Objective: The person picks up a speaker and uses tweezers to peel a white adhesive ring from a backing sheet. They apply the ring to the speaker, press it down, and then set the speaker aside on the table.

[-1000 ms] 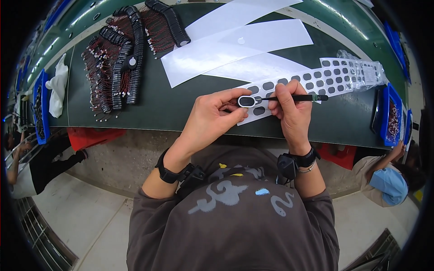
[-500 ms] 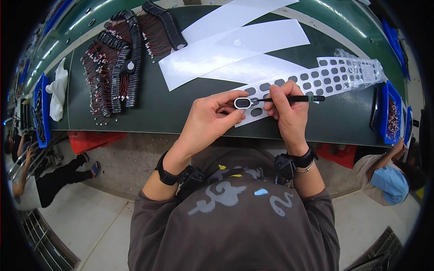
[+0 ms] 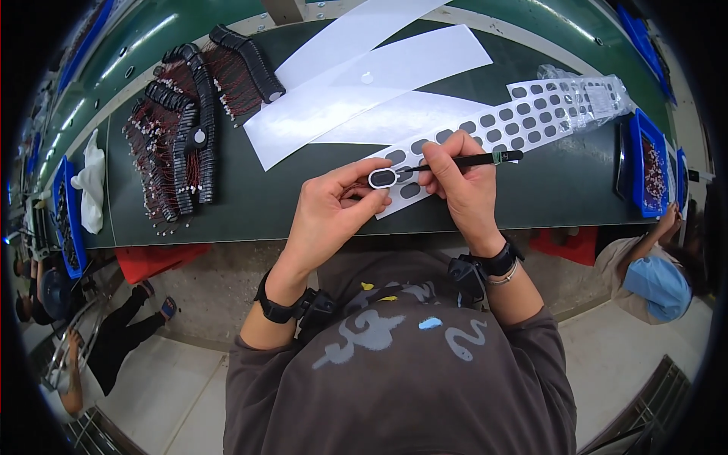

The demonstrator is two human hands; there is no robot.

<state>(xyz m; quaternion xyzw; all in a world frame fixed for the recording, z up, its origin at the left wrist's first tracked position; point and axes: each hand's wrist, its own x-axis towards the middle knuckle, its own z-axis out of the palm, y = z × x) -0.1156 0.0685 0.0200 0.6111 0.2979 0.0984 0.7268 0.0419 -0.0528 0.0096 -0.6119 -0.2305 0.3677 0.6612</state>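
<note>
We have the small oval piece [image 3: 381, 179], dark in the middle with a pale rim, at the fingertips of our left hand [image 3: 326, 216]. Thumb and forefinger pinch its edge, parted only by the width of the piece. Just right of that pinch, the slim tip of the black tweezers [image 3: 478, 160] reaches toward the rim; whether it touches or grips anything, we cannot tell. Our right hand [image 3: 464, 189] is closed around the tweezers, fingers curled in.

Compared with a second ago, both hands keep the same hold and the tip stays close to the piece; mainly our view has swung, sliding the bench leftward. We judge from this that the fine work at the rim is still going on.

Beneath and beyond the hands, a white sheet [image 3: 392, 208] of dark grey pads runs off past the right hand toward clear plastic wrap [image 3: 607, 102]. Ahead of the left hand lie glossy white strips [image 3: 296, 125]; to its left, rows of black parts [image 3: 206, 163] trail red wires. Farther left is a white cloth [image 3: 92, 186]. Well right of the right hand stands a blue tray [image 3: 639, 163].
</note>
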